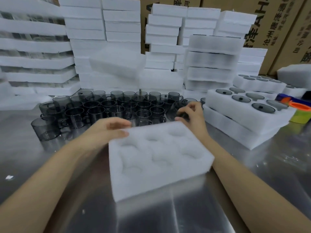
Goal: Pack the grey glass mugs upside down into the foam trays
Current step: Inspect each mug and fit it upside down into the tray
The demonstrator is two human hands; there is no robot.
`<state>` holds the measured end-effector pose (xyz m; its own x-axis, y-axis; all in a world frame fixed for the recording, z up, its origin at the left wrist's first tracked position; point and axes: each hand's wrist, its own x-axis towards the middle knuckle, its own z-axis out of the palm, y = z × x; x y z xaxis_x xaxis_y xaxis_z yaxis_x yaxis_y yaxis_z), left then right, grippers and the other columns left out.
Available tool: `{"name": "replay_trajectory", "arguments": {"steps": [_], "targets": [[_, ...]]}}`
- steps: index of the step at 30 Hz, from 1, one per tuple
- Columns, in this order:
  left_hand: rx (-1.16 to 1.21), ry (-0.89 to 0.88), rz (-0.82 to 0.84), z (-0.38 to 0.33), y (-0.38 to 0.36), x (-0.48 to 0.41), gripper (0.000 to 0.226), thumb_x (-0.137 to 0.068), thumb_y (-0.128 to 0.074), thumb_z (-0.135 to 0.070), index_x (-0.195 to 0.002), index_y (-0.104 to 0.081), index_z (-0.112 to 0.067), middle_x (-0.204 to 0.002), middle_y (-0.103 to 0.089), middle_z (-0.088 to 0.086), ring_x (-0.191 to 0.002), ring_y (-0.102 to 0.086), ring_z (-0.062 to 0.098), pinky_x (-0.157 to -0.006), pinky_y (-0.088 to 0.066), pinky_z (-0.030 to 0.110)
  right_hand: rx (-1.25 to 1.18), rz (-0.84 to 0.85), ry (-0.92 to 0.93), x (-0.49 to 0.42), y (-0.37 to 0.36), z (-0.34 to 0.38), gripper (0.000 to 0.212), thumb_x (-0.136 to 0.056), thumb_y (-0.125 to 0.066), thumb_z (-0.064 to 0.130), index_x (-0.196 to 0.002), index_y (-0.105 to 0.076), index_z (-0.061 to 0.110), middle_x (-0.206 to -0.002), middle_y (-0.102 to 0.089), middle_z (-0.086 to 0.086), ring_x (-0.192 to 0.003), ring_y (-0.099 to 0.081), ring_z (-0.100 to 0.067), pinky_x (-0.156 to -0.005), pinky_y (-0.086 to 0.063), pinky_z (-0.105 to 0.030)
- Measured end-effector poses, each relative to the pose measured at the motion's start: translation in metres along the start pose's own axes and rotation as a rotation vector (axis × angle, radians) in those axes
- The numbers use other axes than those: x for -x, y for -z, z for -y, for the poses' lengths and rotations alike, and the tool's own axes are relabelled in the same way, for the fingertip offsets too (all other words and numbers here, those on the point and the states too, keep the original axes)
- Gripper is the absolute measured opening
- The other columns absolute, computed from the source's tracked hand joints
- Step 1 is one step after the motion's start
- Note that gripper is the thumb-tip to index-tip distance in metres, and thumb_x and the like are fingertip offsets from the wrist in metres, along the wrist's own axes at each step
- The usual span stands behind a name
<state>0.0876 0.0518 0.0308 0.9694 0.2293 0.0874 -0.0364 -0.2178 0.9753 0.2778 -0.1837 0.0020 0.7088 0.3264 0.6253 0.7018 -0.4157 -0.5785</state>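
**Hands at the far end of an empty foam tray**

The table [33, 165] is shiny grey metal; tall piles of white foam [121, 22] stand along its far side, with brown boxes [277, 22] behind them; a big bunch of grey glass mugs [107, 108] stands in front of the piles, most of them open side up; on the right, two foam blocks [235, 125] lie one on top of the other, and round grey lids [263, 107] sit in the holes of the top one; a yellow-green cup [299, 116] stands just past them at the right edge.

An empty foam tray [151, 185] lies on the table close to the person, a bit crooked; it has six round holes, and nothing is in them; the bunch of mugs stands just behind its far edge.

The left hand [109, 127] is at the tray's far left corner; its fingers are straight and loose, and the thumb touches the foam. The right hand [195, 115] is just above the far right corner; its fingers curl round a grey mug [173, 110], which is tipped over to one side and blurry; both arms reach along the two sides of the tray.
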Motion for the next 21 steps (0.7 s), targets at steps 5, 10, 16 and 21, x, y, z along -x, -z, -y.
{"name": "replay_trajectory", "arguments": {"steps": [5,10,16,21], "targets": [[0.058,0.093,0.007,-0.008,0.003,0.000,0.056,-0.080,-0.055,0.009,-0.123,-0.057,-0.026,-0.133,-0.051,-0.002,-0.123,-0.048,0.012,-0.087,-0.041,0.021,-0.254,-0.045,-0.129,-0.001,0.028,0.018,0.027,-0.088,-0.063,0.001,-0.083,-0.055,0.025,-0.098,-0.050,0.004,-0.092,-0.056,-0.018,-0.085,-0.047,-0.032],[0.076,0.013,-0.154,0.004,-0.014,-0.006,0.064,-0.089,-0.042,0.015,-0.137,-0.046,-0.028,-0.138,-0.044,-0.002,-0.128,-0.041,0.009,-0.104,-0.036,0.030,-0.573,0.042,-0.259,0.001,0.052,0.051,0.021,-0.083,-0.070,-0.001,-0.078,-0.060,0.017,-0.073,-0.063,0.007,-0.072,-0.058,-0.018,-0.073,-0.049,-0.031],[0.181,-0.199,-0.420,0.015,-0.044,-0.014,0.046,-0.086,-0.049,0.015,-0.100,-0.066,-0.025,-0.101,-0.068,-0.008,-0.096,-0.064,0.001,-0.089,-0.048,0.023,-0.542,-0.028,0.032,0.013,0.038,0.095,0.079,-0.074,-0.078,0.000,-0.121,-0.041,0.052,-0.118,-0.049,0.013,-0.107,-0.059,-0.009,-0.079,-0.054,-0.020],[0.176,-0.168,-0.366,0.016,-0.047,-0.020,0.026,-0.093,-0.053,-0.004,-0.095,-0.071,-0.023,-0.098,-0.071,-0.009,-0.099,-0.064,0.012,-0.087,-0.049,0.027,-0.298,0.031,0.272,0.031,0.019,0.106,0.071,-0.071,-0.078,-0.003,-0.134,-0.051,0.017,-0.117,-0.046,0.003,-0.111,-0.048,0.003,-0.095,-0.041,-0.010]]}}
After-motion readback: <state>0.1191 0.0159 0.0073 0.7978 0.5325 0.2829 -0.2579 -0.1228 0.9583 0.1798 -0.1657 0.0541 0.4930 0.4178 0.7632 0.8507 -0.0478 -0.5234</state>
